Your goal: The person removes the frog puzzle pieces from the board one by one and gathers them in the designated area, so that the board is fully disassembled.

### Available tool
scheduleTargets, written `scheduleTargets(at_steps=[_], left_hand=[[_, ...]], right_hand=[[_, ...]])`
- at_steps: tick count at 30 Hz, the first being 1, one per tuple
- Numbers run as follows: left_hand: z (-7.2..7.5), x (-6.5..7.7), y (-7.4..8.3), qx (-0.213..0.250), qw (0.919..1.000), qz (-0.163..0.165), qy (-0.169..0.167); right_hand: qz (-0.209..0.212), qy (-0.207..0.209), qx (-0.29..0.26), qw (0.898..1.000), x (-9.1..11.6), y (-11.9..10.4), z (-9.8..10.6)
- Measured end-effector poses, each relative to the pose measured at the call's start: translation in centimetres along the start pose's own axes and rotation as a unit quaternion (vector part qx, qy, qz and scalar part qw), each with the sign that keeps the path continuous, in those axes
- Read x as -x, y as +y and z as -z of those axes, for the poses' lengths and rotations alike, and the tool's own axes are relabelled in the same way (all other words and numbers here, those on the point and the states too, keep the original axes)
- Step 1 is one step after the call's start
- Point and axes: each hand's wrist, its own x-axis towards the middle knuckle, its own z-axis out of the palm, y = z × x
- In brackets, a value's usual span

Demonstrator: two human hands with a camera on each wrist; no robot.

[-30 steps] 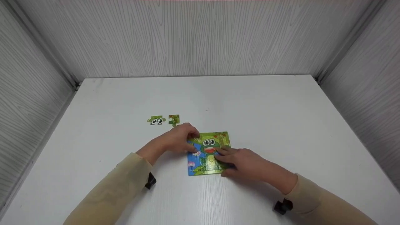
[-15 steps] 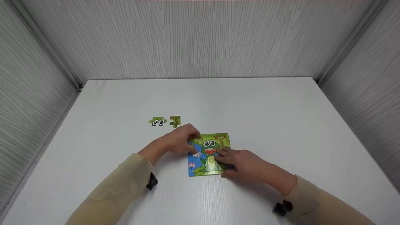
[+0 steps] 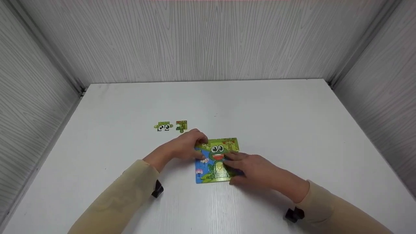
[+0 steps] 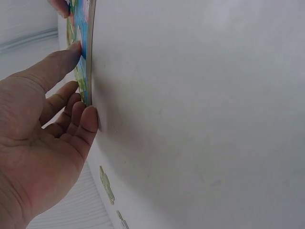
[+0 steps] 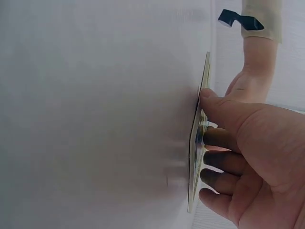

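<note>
A square frog jigsaw puzzle (image 3: 220, 169) lies flat on the white table, its frog's eyes and red mouth showing between the hands. My left hand (image 3: 186, 145) grips its far left corner, with the thumb on the picture and the other fingers curled at the edge in the left wrist view. Fairly straight, the fingers of my right hand (image 3: 260, 169) rest on the right half of the picture and cover part of it. The right thumb (image 5: 209, 98) touches the near edge of the puzzle in the right wrist view.
Two loose jigsaw pieces lie past the left hand: one with cartoon eyes (image 3: 164, 126) and a green one (image 3: 182, 125) beside it. Pale wood-grain panels (image 3: 208, 42) close off the table (image 3: 276, 107) at the back and on both sides.
Hands and puzzle keep almost the same place. The whole head view shifts very slightly.
</note>
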Motion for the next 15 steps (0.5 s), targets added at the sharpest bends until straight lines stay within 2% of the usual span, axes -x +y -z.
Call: scheduleTargets(at_steps=[6, 15], left_hand=[[0.4, 0.1, -0.3, -0.008, 1.0, 0.006, 0.0], [0.2, 0.3, -0.2, -0.001, 1.0, 0.008, -0.002]], right_hand=[[0.017, -0.003, -0.009, 1.0, -1.2, -0.8, 0.6], [0.048, -0.029, -0.012, 0.998, -2.4, -1.1, 0.2]])
